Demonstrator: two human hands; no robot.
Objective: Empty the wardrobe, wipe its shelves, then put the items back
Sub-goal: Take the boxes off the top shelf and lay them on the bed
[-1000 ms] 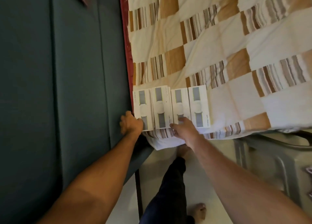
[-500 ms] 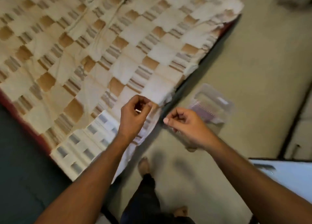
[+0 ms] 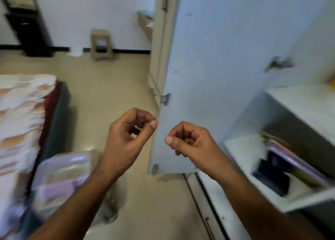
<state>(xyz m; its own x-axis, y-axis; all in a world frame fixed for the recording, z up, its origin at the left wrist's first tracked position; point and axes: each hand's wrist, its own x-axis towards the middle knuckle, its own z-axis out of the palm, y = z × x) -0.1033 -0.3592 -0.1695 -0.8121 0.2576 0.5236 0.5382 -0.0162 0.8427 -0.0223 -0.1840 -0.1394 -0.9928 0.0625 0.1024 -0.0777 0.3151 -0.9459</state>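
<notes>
The open wardrobe door (image 3: 226, 58), pale blue-white, stands just behind my hands. To its right is the wardrobe's white upper shelf (image 3: 299, 102). The shelf below holds a dark box (image 3: 272, 172) and flat purple and yellow items (image 3: 297, 163). My left hand (image 3: 130, 136) and my right hand (image 3: 190, 142) hover side by side in mid-air before the door's lower edge. Their fingers are loosely curled and hold nothing. The view is blurred by motion.
The bed with its checked quilt (image 3: 20, 116) lies at the left edge. A clear plastic container (image 3: 61, 176) sits on the floor beside it. A beige stool (image 3: 101, 44) and a dark shelf unit (image 3: 27, 22) stand by the far wall. Beige floor lies between.
My view has swung from the bed and the white boxes on it round to the wardrobe. Both hands have left the boxes and now hover empty before the door.
</notes>
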